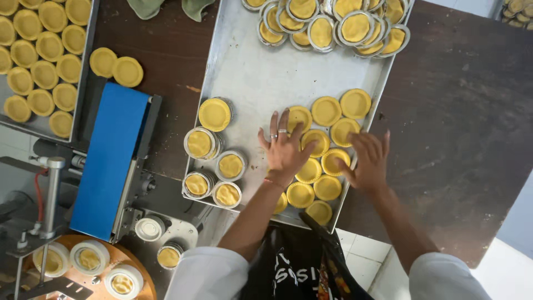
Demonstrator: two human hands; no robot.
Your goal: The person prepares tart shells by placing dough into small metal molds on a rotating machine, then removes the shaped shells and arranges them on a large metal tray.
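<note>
Dough rounds point(316, 166) on metal tray point(250, 72)
Your left hand point(284, 149), open and flat, rests on the rounds; your right hand point(367, 161), fingers spread, touches those at its left.

Both hands, left hand point(284, 149) and right hand point(368, 162), rest on pastry rounds point(326, 111) in the tray point(252, 72); tins point(214, 114) lie left, stacked tins point(322, 25) beyond.

On the long grey metal baking tray point(250, 72) a cluster of about twelve bare round yellow pastry discs point(326, 111) lay flat, two hands among them. Five filled round metal tart moulds point(215, 114) stood at its near left corner. Two more loose yellow discs point(116, 66) sat on the dark brown table point(455, 111). Three white-ringed moulds point(89, 259) rode the orange turntable point(139, 278).
</note>
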